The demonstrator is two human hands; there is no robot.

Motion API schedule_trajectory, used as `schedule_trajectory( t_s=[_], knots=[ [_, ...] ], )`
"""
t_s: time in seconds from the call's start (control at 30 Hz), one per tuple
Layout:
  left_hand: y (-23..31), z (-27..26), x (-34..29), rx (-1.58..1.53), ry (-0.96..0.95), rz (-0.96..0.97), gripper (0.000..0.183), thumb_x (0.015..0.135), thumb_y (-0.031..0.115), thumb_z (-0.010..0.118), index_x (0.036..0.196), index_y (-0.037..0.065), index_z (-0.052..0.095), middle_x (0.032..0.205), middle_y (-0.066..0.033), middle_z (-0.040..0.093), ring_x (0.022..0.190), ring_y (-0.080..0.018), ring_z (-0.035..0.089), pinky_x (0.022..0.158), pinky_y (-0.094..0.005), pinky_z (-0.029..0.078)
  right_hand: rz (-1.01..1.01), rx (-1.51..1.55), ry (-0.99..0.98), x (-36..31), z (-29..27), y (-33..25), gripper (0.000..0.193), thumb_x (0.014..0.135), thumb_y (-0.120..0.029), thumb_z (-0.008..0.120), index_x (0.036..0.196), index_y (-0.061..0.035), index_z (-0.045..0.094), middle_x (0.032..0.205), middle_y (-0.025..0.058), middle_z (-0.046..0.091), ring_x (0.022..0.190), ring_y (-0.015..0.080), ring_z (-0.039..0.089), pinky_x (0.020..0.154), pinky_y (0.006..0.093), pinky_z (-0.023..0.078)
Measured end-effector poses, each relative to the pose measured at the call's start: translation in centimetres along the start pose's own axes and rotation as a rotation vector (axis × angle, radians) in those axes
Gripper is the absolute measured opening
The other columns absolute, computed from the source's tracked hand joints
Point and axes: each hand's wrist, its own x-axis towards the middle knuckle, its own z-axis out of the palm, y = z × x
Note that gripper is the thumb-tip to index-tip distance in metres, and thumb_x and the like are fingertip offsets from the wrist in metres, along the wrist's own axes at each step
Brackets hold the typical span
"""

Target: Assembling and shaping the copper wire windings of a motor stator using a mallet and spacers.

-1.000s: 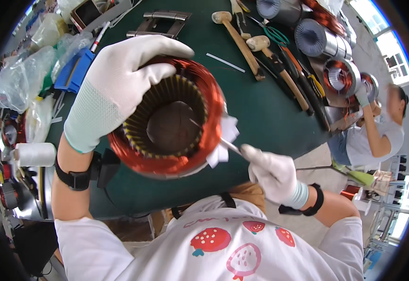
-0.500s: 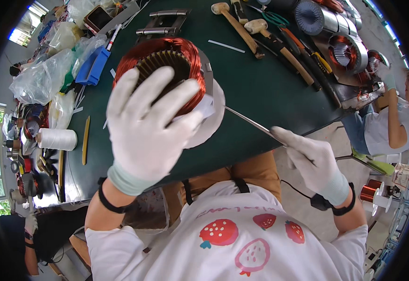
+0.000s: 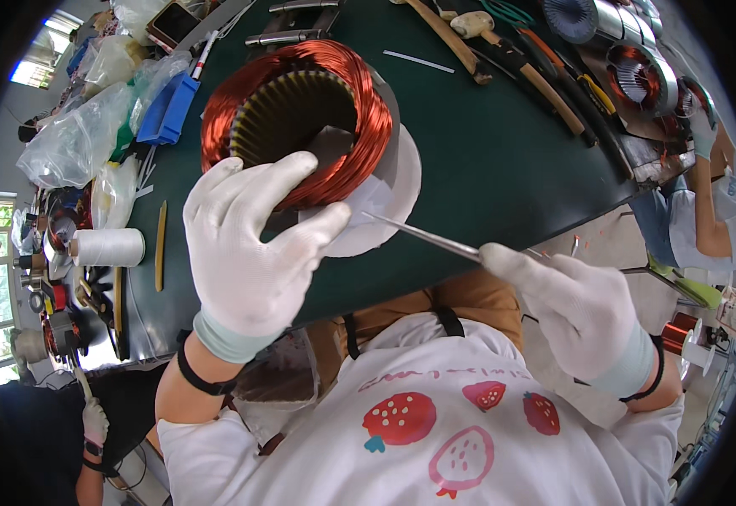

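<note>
A motor stator (image 3: 359, 143) with thick copper windings stands on the green table, its slotted bore facing up. Under its near right side lies a white round pad (image 3: 406, 181). My left hand (image 3: 245, 244), in a white glove, rests at the near edge of the windings with fingers apart. Its thumb lies by a translucent white sheet (image 3: 374, 196) at the stator's near side. In my gloved right hand (image 3: 566, 304) is a slim pointed metal tool (image 3: 435, 240), its tip at that sheet. The hand hides the tool's other end, so its exact kind is unclear.
Mallets (image 3: 473, 25) and other hand tools lie at the far right, near more stators (image 3: 642, 80). To the left are a blue tray (image 3: 168, 110), plastic bags (image 3: 77, 126), a white thread spool (image 3: 108, 248) and a yellow stick (image 3: 160, 244). Other people work at both sides.
My left hand has drawn back from over the bore to the near edge of the windings. My right hand has brought the metal tool's tip leftward to the white sheet. The view has shifted slightly.
</note>
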Motion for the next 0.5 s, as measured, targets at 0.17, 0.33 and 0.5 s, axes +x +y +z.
schedule_trajectory(
  t_s=[0.17, 0.33, 0.5],
  knots=[
    [1.6, 1.6, 0.7, 0.023, 0.021, -0.096, 0.037, 0.062, 0.025, 0.088, 0.096, 0.022, 0.074, 0.126, -0.0085, 0.064, 0.099, -0.0255, 0.059, 0.085, -0.0410, 0.046, 0.006, -0.375, -0.071, 2.2, -2.6, -2.0, 0.063, 0.075, 0.005, 0.057, 0.136, -0.0073, 0.064, 0.063, 0.0073, 0.046, 0.051, 0.0218, 0.050, 0.050, 0.0328, 0.043],
    [2.3, 3.8, 1.4, -0.020, 0.133, -0.151, 0.036, 0.064, 0.022, 0.089, 0.097, 0.020, 0.074, 0.127, -0.0124, 0.064, 0.096, -0.0260, 0.059, 0.078, -0.0383, 0.042, -0.003, -0.229, 0.007, 4.0, -0.4, -0.1, 0.064, 0.076, 0.007, 0.056, 0.138, -0.0072, 0.063, 0.063, 0.0083, 0.044, 0.052, 0.0215, 0.049, 0.051, 0.0329, 0.042],
    [2.5, 5.1, 1.2, 0.087, 0.267, -0.080, 0.035, 0.064, 0.024, 0.090, 0.094, 0.020, 0.073, 0.126, -0.0128, 0.065, 0.089, -0.0245, 0.059, 0.074, -0.0364, 0.040, 0.042, 0.001, -0.036, 5.1, -0.4, 0.0, 0.058, 0.085, 0.012, 0.050, 0.139, -0.0058, 0.062, 0.070, 0.0099, 0.054, 0.059, 0.0141, 0.052, 0.058, 0.0275, 0.046]
  ],
)
